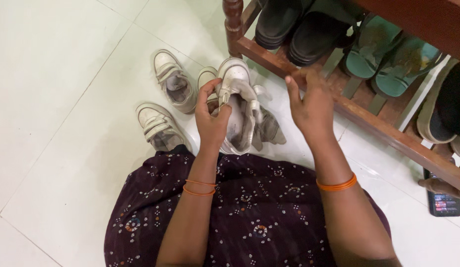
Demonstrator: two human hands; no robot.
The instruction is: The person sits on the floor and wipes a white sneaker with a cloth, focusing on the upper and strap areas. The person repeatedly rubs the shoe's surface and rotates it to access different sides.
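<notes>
My left hand (212,116) grips a small white strap shoe (238,106) by its side, holding it up over my lap with the toe pointing away from me. A grey cloth (267,129) hangs from the shoe's right side. My right hand (311,106) hovers just right of the shoe with fingers spread, holding nothing. Three more white shoes lie on the floor: one (173,80) at the far left, one (159,126) nearer me, and one (207,79) partly hidden behind the held shoe.
A wooden shoe rack (368,121) runs along the right, holding black shoes (299,24) and teal sandals (393,57). A phone (443,203) lies on the white tiled floor by another person's hand (437,186). My dark patterned dress covers my lap.
</notes>
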